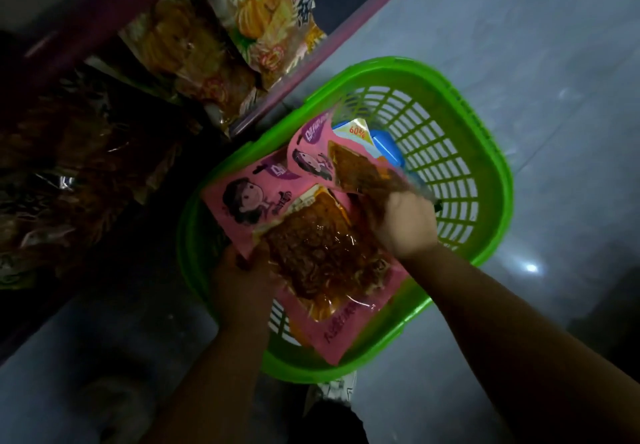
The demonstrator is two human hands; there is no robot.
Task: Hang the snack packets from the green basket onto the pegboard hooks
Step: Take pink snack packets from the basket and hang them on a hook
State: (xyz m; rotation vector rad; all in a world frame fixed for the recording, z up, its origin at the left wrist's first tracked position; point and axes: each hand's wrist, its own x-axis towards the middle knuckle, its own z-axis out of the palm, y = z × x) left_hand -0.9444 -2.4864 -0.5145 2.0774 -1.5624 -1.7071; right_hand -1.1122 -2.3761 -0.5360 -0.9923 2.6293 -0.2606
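The green basket (478, 153) sits on the pale floor below me. My left hand (242, 281) grips the lower left edge of a pink snack packet (311, 246) with a cartoon face and a clear window of brown food, held over the basket. My right hand (408, 225) is closed on the bottom of a second pink snack packet (343, 163), which points up and left. A blue and white packet (384, 146) lies in the basket behind it. No pegboard hooks can be made out.
Yellow and brown snack packets (207, 56) hang or lean at the upper left beside a purple shelf edge (311, 63). More dark, shiny packets (69, 166) fill the left side. Grey floor tiles (519, 45) spread to the right. A shoe (336, 391) shows under the basket.
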